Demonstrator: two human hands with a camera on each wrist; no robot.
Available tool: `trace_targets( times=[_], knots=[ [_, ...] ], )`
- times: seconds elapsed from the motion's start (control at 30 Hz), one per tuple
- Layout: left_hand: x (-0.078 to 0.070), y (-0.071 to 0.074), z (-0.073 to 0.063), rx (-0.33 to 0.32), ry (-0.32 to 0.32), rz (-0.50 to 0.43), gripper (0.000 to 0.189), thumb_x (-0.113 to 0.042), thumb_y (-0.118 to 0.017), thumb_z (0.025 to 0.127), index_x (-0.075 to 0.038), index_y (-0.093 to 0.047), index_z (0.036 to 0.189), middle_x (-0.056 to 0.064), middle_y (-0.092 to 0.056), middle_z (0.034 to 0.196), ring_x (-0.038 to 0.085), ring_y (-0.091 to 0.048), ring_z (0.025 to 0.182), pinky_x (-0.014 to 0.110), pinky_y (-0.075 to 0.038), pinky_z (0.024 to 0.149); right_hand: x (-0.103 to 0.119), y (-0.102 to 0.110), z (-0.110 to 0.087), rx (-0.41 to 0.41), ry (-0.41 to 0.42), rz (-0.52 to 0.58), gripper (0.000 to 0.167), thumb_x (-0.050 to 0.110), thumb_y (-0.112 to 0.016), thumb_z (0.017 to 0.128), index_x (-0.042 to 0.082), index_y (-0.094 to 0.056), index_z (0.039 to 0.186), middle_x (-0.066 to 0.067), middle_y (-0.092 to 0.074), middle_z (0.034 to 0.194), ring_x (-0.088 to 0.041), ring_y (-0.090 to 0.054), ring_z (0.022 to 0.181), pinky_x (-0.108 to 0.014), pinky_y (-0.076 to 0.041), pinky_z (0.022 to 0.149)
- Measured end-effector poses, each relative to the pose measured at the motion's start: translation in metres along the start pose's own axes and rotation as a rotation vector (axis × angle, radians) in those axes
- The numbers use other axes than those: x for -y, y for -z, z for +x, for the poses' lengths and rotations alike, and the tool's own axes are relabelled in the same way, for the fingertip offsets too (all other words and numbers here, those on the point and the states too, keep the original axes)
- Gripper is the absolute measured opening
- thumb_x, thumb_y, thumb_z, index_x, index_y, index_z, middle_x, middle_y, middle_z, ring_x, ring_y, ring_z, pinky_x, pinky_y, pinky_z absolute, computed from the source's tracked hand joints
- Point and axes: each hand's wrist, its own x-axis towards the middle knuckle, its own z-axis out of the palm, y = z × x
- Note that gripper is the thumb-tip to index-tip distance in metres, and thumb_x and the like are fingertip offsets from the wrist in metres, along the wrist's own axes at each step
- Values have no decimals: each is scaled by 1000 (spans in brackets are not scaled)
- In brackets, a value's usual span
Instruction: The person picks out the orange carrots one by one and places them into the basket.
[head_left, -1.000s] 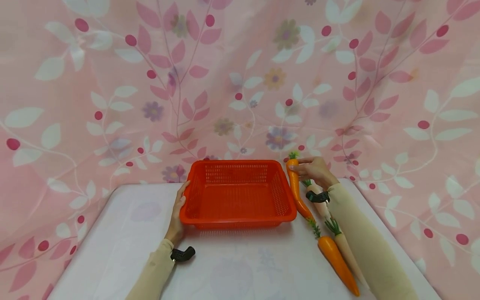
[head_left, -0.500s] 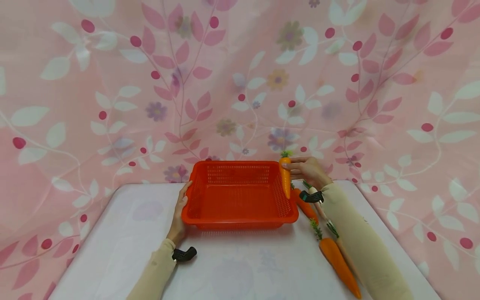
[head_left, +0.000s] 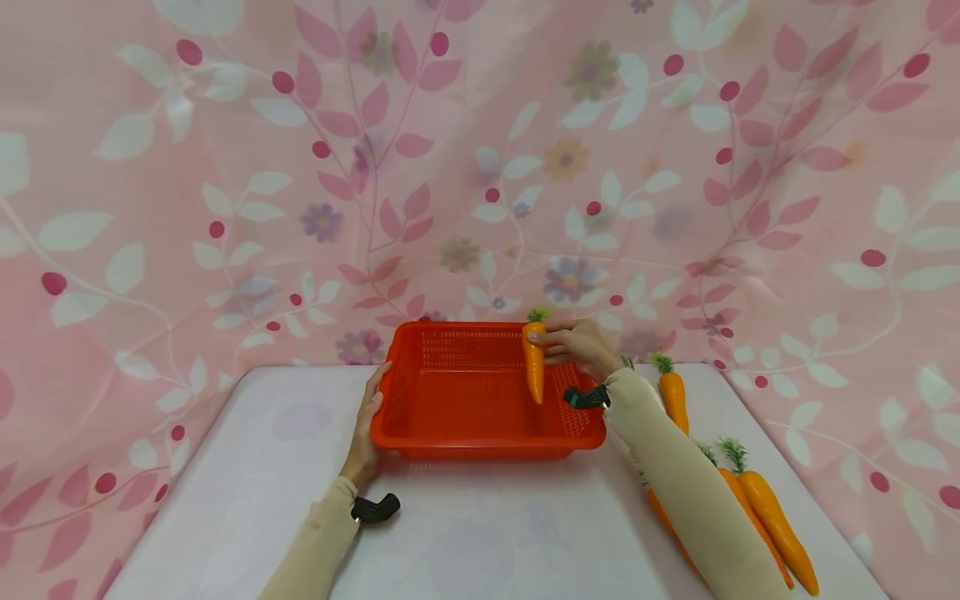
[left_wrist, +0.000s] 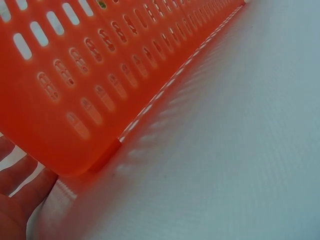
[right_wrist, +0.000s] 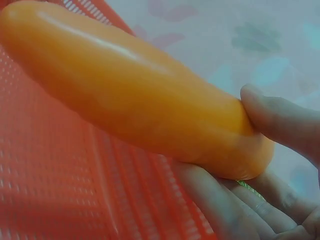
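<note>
My right hand [head_left: 573, 343] pinches an orange carrot [head_left: 534, 367] near its leafy green top. The carrot hangs tip down over the right part of the red plastic basket [head_left: 480, 450]. In the right wrist view the thumb [right_wrist: 280, 117] lies on one side of the carrot [right_wrist: 135, 90] and the fingers [right_wrist: 215, 200] on the other. My left hand [head_left: 369, 421] rests against the outside of the basket's left end, its fingers fairly straight. In the left wrist view its fingers [left_wrist: 22, 175] touch the basket's slotted wall [left_wrist: 100, 90] at a rounded corner.
Right of the basket, a carrot [head_left: 673, 400] lies on the white-covered table [head_left: 465, 533]. Another carrot [head_left: 780, 529] lies nearer the front right, with more orange carrots partly hidden by the right sleeve [head_left: 682, 475]. A pink floral cloth [head_left: 480, 167] hangs behind.
My right hand has lifted the carrot from beside the basket and carried it left over the basket. More carrots show at the right; the sleeve now covers the white radishes. My left hand stays put.
</note>
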Motion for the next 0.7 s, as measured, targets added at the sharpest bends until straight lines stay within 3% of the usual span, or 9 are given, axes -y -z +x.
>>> trace_targets(
  times=[0.17,0.33,0.47,0.57,0.7],
  knots=[
    [2,0,1,14,-22,4,58,-38,-20,114,-29,-19,171,-7,-16,177,47,-35,145,41,-52,110,-2,-20,9,32,-16,12,63,25,-83,94,-4,-58,145,-16,-74,125,-31,-78,104,-52,-59,101],
    [-1,-1,1,12,-17,2,57,-38,-21,114,-30,-20,170,-7,-19,177,48,-34,146,46,-51,113,-4,-40,16,68,-23,56,53,21,-81,95,-6,-65,138,-13,-77,119,-30,-79,102,-55,-56,103],
    [-4,-1,0,9,-5,-29,56,-36,-23,114,-32,-22,170,-2,-23,175,54,-36,141,50,-56,107,-6,-58,22,87,-35,66,47,20,-80,96,-4,-69,134,-12,-78,118,-29,-79,102,-54,-57,103],
    [-4,-1,0,5,-9,-44,55,-36,-23,114,-32,-23,169,0,-25,175,56,-38,138,46,-59,102,-6,-73,28,97,-38,58,44,21,-82,95,-2,-72,131,-13,-78,120,-30,-79,104,-50,-60,100],
    [-3,-2,1,7,-13,-24,56,-36,-21,114,-31,-22,170,-3,-24,175,50,-41,139,35,-59,100,-6,-91,35,107,-49,52,43,23,-84,93,0,-74,128,-15,-78,121,-30,-79,103,-45,-64,92]
  ],
)
